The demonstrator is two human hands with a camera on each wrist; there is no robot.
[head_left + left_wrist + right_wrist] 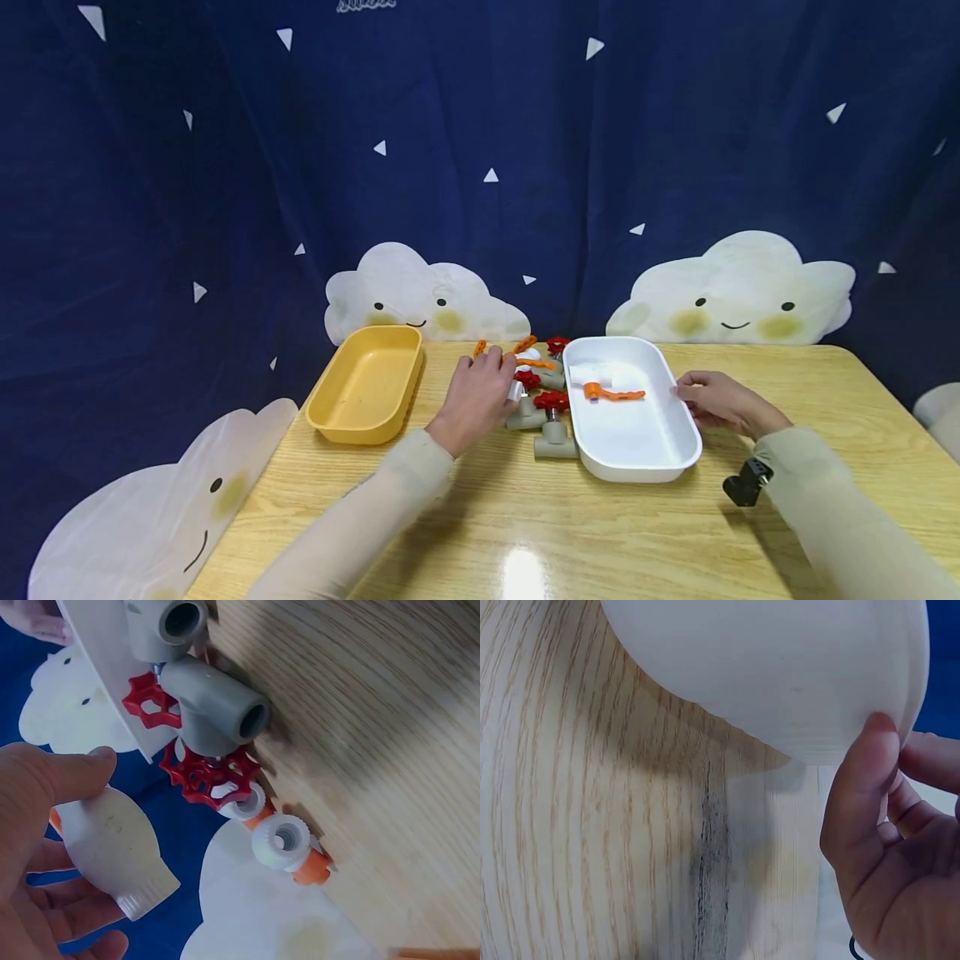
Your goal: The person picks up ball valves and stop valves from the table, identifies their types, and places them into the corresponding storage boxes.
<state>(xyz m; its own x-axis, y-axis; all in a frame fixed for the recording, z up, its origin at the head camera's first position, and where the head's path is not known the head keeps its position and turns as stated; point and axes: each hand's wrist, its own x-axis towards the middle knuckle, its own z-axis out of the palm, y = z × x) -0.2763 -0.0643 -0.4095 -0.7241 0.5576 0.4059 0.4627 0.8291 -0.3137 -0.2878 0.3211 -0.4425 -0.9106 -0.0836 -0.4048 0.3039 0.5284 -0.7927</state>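
My left hand point(480, 392) holds a white plastic ball valve point(116, 840) between thumb and fingers; a bit of orange shows behind it in the left wrist view. Beside that hand lie grey pipe valves with red handwheels point(210, 776), and past them white valves point(281, 841) with orange handles. On the right, my right hand point(723, 404) pinches the rim of a white tray point(637, 446), thumb on the outer wall point(874, 742). Inside the tray lies a white valve with an orange lever point(618, 394).
A yellow tray point(360, 433) stands on the left of the wooden table point(480, 525). The grey valves point(555, 442) sit close against the white tray's left side. A dark blue curtain point(480, 100) with clouds hangs behind the table. A small black device point(744, 483) is at the right wrist.
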